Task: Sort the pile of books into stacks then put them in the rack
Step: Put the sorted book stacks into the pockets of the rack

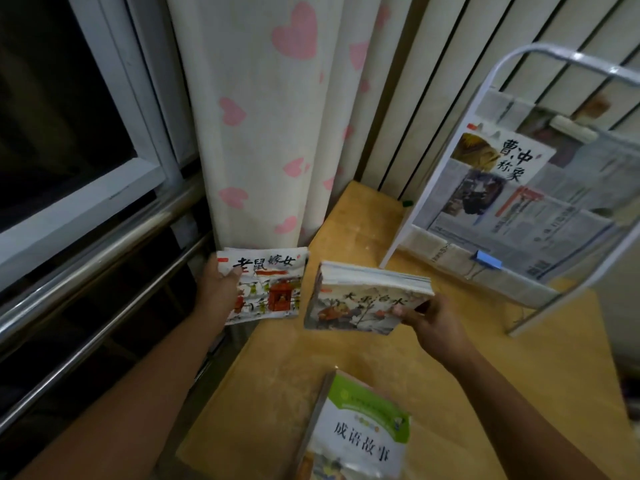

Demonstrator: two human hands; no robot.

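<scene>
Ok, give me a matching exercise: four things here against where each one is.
Things:
1. red-sedan picture books
2. stack with painted landscape cover
3. green-topped book
4. book with a black calligraphy title

Places:
A. standing in the white rack
B. lying on the wooden table
C. held in the left hand
D. held in the right hand

Pairs: 1-C, 2-D, 3-B, 4-A

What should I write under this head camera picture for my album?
Left hand and right hand each hold a stack of picture books above the wooden table, facing the white rack.
</scene>
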